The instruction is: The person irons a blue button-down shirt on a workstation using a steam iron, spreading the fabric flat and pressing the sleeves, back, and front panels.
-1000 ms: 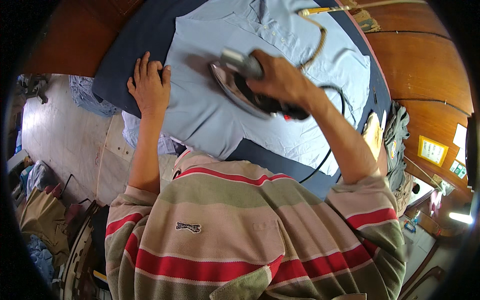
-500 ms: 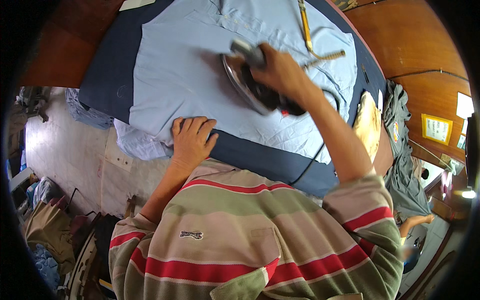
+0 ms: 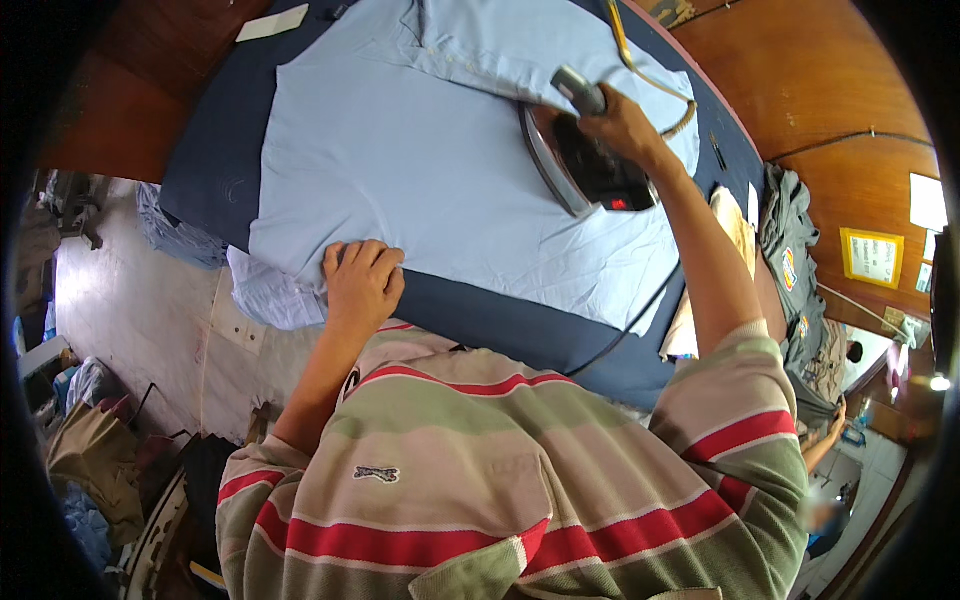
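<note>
A light blue shirt point(image 3: 400, 150) lies spread over a table padded with dark navy cloth point(image 3: 470, 312). My right hand point(image 3: 630, 130) is wrapped round the grey handle of a clothes iron point(image 3: 585, 165), which has a dark body and a small red light. The iron rests on the right half of the shirt, below its button strip. At the near left edge of the shirt, the curled fingers of my left hand point(image 3: 362, 285) grip the fabric; the fingertips are partly hidden. Some creases show in the cloth nearest the front right edge.
The iron's dark cord point(image 3: 632, 322) trails over the table's near edge, and a yellow-brown coiled cord point(image 3: 683, 118) lies behind it. Grey garments point(image 3: 790, 235) hang at the right, where another person's arm point(image 3: 826, 440) shows. Clothes point(image 3: 100, 470) are piled at lower left.
The iron has moved right across the shirt in my right hand. My left hand has shifted slightly left and down, its fingers now closer together.
</note>
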Demonstrator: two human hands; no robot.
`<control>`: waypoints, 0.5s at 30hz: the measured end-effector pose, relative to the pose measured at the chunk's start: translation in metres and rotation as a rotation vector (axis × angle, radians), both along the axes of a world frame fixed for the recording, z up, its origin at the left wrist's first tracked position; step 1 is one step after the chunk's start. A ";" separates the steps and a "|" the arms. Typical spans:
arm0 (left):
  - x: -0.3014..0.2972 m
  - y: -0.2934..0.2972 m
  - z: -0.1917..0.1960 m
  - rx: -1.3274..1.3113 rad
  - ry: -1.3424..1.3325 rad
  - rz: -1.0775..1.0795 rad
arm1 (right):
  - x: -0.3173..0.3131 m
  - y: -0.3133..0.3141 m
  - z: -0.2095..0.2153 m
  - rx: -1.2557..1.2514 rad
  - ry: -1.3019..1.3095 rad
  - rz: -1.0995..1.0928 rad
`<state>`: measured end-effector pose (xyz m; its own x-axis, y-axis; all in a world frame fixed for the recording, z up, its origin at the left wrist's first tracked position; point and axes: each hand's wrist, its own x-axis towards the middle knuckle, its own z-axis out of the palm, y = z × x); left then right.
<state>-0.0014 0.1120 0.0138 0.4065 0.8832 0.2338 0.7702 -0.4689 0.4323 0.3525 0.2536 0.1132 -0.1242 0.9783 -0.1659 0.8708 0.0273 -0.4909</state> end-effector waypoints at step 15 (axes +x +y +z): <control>0.009 0.222 -0.028 0.110 0.357 0.171 | -0.052 0.016 0.014 -0.172 0.082 -0.073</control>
